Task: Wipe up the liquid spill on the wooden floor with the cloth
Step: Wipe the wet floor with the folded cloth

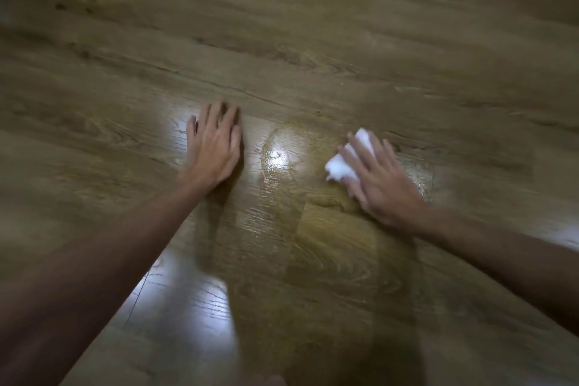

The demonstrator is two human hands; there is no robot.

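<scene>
A glossy wet patch, the liquid spill (277, 166), spreads over the wooden floor (282, 25) between my hands and reaches under my right hand. My right hand (376, 178) lies on a crumpled white cloth (340, 166) with straight, spread fingers and presses it onto the floor at the right edge of the spill. The cloth sticks out on the hand's left and at the fingertips. My left hand (214, 144) rests flat on the floor just left of the spill, fingers straight and holding nothing. The frame is motion-blurred.
Brown wood-grain planks fill the whole view, with bright light reflections near my left hand and lower left (188, 288). A blurred bit of skin (266, 381) shows at the bottom edge. No other objects are in sight.
</scene>
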